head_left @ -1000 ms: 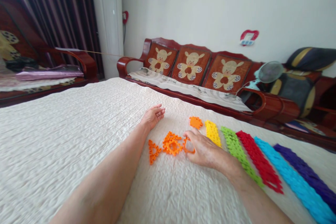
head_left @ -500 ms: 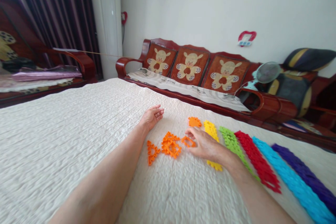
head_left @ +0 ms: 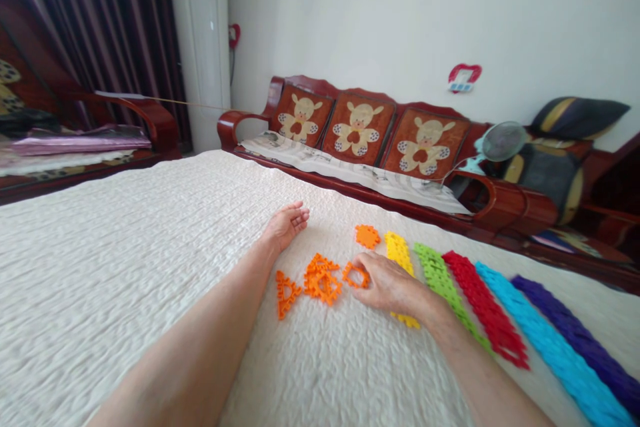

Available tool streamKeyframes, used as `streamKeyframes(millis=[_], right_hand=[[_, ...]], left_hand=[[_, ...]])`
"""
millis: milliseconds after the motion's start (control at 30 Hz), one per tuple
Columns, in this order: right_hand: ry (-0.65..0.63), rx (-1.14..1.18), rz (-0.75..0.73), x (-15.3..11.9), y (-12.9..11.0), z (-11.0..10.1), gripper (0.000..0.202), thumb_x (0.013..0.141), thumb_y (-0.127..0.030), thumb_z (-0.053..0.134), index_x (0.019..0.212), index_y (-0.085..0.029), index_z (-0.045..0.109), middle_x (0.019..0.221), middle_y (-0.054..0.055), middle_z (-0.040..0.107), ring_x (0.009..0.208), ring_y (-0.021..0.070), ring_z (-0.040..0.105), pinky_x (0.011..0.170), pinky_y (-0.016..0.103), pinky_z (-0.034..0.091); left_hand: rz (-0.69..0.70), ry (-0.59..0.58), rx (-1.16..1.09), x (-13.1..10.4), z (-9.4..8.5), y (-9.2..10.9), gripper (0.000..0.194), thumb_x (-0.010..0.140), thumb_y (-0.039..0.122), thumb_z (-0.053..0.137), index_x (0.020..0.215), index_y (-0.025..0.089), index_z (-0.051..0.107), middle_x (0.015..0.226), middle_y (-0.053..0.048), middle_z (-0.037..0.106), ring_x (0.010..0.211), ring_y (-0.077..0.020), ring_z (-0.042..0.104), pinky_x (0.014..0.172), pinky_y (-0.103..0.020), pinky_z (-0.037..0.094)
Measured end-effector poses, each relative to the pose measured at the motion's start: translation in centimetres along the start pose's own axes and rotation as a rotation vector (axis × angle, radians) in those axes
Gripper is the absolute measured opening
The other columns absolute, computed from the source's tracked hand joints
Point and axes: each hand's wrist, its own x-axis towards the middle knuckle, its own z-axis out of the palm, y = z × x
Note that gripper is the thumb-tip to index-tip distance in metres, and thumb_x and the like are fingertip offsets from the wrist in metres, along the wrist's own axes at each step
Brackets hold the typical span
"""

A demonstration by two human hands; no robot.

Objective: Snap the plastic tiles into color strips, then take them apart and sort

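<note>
My right hand (head_left: 387, 283) has thumb and fingers closed on an orange open-centred building piece (head_left: 348, 275) with a toothed edge, just above or on the quilt. To the left of it lies a small heap of orange interlocking pieces (head_left: 323, 280). Farther left is an orange triangular piece (head_left: 286, 295). Beyond my right hand sits a flat orange piece (head_left: 368, 236), untouched by either hand. My left hand (head_left: 287, 223) rests on the quilt behind the heap, fingers loosely bent and apart, holding nothing.
Rows of yellow (head_left: 399, 250), green (head_left: 440, 273), red (head_left: 485, 307), light blue (head_left: 545, 337) and purple pieces (head_left: 575, 327) run along the right. My right forearm passes over the yellow row. A white quilt (head_left: 150, 233) covers the surface; behind stands a wooden sofa (head_left: 345, 177).
My right hand has closed around the orange open-centred piece and the piece has turned, now showing more of its ring. My left hand stays in place; the view has shifted slightly.
</note>
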Motion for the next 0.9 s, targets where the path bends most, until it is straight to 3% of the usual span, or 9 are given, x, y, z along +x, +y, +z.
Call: streamKeyframes(millis=[200,367,433,733,900], right_hand=[[0.015,0.028,0.019,0.2,0.6,-0.4,0.025,0.072,-0.023,0.060,0.097,-0.020,0.058,0.094,0.005,0.064,0.085,0.0179,0.059,0.072,0.027,0.040],[0.297,-0.067,0.100,2.2,2.8,-0.5,0.034,0.074,-0.019,0.058,0.108,-0.019,0.055,0.109,0.009,0.060,0.102,0.0204,0.056,0.086,0.031,0.040],[0.348,-0.106,0.127,3.1,3.6,-0.4,0.037,0.075,-0.021,0.058,0.111,-0.017,0.054,0.111,0.011,0.060,0.103,0.0217,0.056,0.088,0.032,0.040],[0.333,-0.187,0.131,4.3,4.4,0.7,0.038,0.077,-0.023,0.058,0.114,-0.018,0.054,0.115,0.010,0.060,0.105,0.0234,0.056,0.090,0.036,0.038],[0.408,-0.164,0.100,3.9,4.3,0.7,0.042,0.073,-0.024,0.061,0.114,-0.018,0.053,0.121,0.011,0.056,0.108,0.0250,0.053,0.091,0.038,0.039]], left_hand=[[0.002,0.005,-0.002,0.1,0.0,0.0,0.041,0.073,0.003,0.057,0.113,0.012,0.051,0.075,-0.005,0.067,0.059,-0.0086,0.063,0.057,-0.019,0.050],[-0.005,0.001,0.002,0.3,-0.2,-0.1,0.042,0.072,0.003,0.058,0.113,0.012,0.051,0.076,-0.005,0.067,0.059,-0.0090,0.063,0.057,-0.019,0.050],[-0.002,-0.001,0.006,0.3,-0.2,-0.1,0.040,0.072,0.002,0.057,0.111,0.012,0.052,0.077,-0.005,0.067,0.060,-0.0095,0.063,0.057,-0.020,0.050],[0.004,0.007,0.019,0.0,0.0,0.0,0.038,0.072,0.001,0.055,0.108,0.011,0.052,0.076,-0.005,0.067,0.060,-0.0092,0.063,0.057,-0.020,0.050],[0.003,-0.001,0.013,0.3,-0.2,-0.1,0.040,0.071,0.003,0.058,0.110,0.013,0.052,0.077,-0.005,0.067,0.060,-0.0092,0.063,0.058,-0.020,0.050]])
